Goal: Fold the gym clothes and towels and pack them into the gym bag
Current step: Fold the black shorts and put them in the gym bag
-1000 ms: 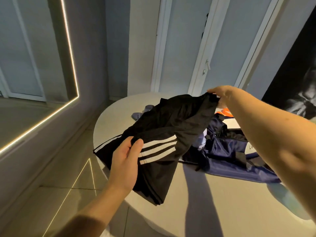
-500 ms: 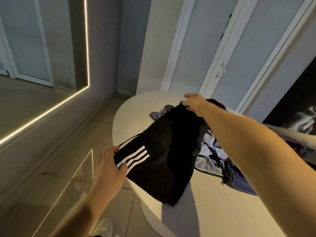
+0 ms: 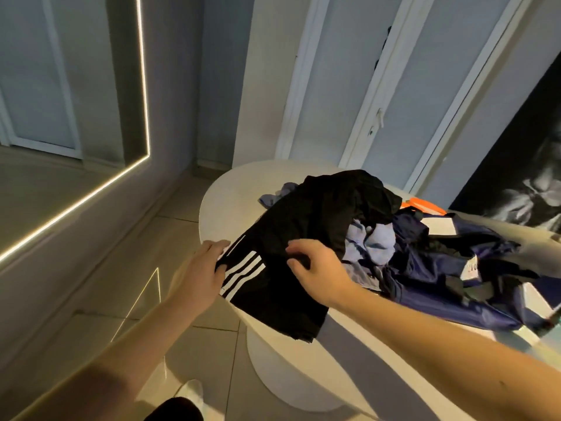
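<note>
The left hand pinches the near-left hem of the black shorts, right beside the three white stripes. The right hand has its fingers curled into the cloth at the middle of the shorts, bunching a fold. The shorts lie across the left part of the round white table, their near end hanging over its edge. Just right of them sits a crumpled light blue cloth, touching the navy bag, with an orange item at the far side.
</note>
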`<action>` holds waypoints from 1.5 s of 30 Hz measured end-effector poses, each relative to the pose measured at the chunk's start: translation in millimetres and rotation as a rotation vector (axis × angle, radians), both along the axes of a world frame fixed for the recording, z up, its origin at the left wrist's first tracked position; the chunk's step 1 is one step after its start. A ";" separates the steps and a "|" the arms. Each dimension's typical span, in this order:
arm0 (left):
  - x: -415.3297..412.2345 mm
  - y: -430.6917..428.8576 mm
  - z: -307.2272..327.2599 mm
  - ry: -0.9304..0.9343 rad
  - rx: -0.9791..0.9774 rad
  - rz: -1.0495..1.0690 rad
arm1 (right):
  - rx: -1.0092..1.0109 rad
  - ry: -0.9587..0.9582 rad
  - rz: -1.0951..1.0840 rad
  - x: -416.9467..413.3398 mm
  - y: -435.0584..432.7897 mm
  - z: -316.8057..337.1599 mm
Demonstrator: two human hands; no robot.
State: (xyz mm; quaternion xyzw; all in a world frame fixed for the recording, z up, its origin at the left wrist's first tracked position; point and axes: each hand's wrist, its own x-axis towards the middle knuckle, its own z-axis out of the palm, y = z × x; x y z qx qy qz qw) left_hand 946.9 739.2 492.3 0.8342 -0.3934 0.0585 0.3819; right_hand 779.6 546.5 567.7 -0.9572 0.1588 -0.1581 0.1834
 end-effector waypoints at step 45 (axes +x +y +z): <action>-62.9 19.5 105.4 0.360 -0.039 -0.150 | 0.545 -0.303 -0.329 -112.2 -3.2 16.8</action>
